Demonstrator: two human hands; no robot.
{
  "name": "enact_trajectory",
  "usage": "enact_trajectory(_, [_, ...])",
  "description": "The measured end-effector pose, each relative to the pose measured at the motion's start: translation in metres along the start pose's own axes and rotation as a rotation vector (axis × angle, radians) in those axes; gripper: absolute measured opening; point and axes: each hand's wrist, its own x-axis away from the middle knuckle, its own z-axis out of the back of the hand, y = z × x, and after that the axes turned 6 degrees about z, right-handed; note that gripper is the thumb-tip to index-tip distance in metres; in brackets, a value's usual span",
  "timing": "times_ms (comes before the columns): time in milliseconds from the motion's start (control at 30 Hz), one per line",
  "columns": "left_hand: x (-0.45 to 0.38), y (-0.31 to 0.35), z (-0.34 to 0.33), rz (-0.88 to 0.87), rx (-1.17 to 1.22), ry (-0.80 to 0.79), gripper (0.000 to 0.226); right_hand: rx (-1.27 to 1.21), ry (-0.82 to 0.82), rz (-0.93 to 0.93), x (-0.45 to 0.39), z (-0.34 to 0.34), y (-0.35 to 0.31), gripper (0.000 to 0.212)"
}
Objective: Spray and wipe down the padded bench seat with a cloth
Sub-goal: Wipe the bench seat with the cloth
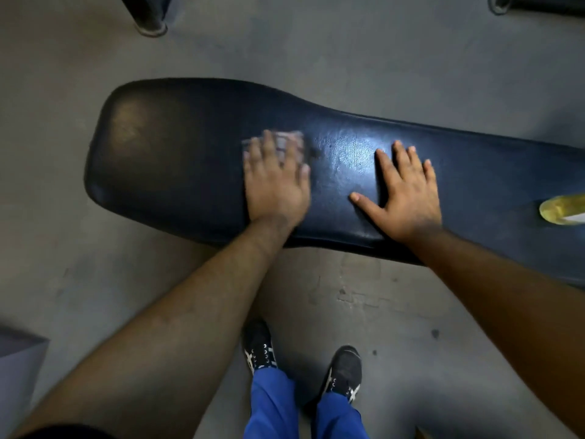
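The dark blue padded bench (177, 160) lay across the middle of the head view, its wide rounded end to the left and its narrower part running off to the right edge. A glossy patch showed on the vinyl between our hands, and a dull, paler patch showed near the wide end. The grey cloth (286, 144) lay on the bench top near its middle, blurred in the frame; only its far part showed beyond our fingers. Our left hand (275, 185) lay palm down on the cloth, fingers straight and slightly spread, pressing it flat against the padding. Our right hand (405, 191) rested flat on the bare bench just to the right of the glossy patch, fingers extended and spread, thumb pointing toward the left hand, holding nothing. The two hands were apart, with shiny vinyl between them. At the right edge a yellow object (562, 209) lay on the bench, cut off by the frame; we could not tell what it was. Below the near edge of the bench stood our two dark shoes with white markings (259, 346) on the grey concrete floor (63, 248), with blue trouser legs (272, 403) above them. A dark post base (152, 25) stood on the floor at the top left.
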Motion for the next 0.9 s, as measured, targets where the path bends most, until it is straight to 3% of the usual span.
enact_trajectory(67, [0.037,0.025,-0.005,-0.272,-0.023,-0.059,0.058,-0.016,0.034,-0.007,0.001,-0.002,0.005,0.076])
enact_trajectory(133, [0.052,0.020,-0.008,-0.424,-0.013,-0.118,0.056,-0.041,0.053,-0.002,0.003,-0.005,0.006,0.067])
enact_trajectory(200, [0.019,0.007,-0.005,-0.365,-0.046,-0.063,0.057,-0.039,0.075,-0.003,0.002,-0.005,0.006,0.062])
enact_trajectory(300, [-0.053,0.007,-0.001,0.094,-0.039,-0.026,0.059,-0.041,0.085,-0.001,-0.001,-0.004,0.007,0.059])
enact_trajectory(333, [-0.060,0.020,0.000,0.159,-0.031,-0.031,0.059,-0.042,0.086,-0.003,0.000,-0.004,0.007,0.059])
enact_trajectory(367, [-0.058,0.036,-0.003,0.106,-0.033,-0.038,0.060,-0.045,0.089,0.001,0.000,-0.004,0.005,0.059])
enact_trajectory(467, [-0.035,0.057,-0.010,-0.381,-0.086,-0.143,0.059,-0.076,0.094,-0.013,-0.001,-0.004,0.006,0.062])
enact_trajectory(500, [-0.044,0.051,-0.009,-0.434,-0.098,-0.156,0.058,-0.083,0.098,-0.019,-0.001,-0.005,0.006,0.062])
enact_trajectory(633, [-0.095,0.053,-0.007,-0.021,-0.102,-0.071,0.058,-0.082,0.129,-0.009,0.000,-0.009,0.006,0.061])
enact_trajectory(667, [-0.089,0.063,-0.010,-0.088,-0.091,-0.084,0.059,-0.088,0.140,0.000,0.001,-0.008,0.006,0.060])
enact_trajectory(767, [-0.055,0.077,-0.011,-0.501,-0.063,-0.156,0.057,-0.110,0.174,-0.004,0.001,-0.007,0.005,0.059])
enact_trajectory(800, [-0.059,0.076,-0.011,-0.519,-0.060,-0.167,0.056,-0.118,0.185,-0.008,0.002,-0.007,0.005,0.059])
enact_trajectory(900, [-0.079,0.092,-0.014,-0.197,-0.047,-0.112,0.056,-0.138,0.220,-0.023,0.002,-0.010,0.007,0.057])
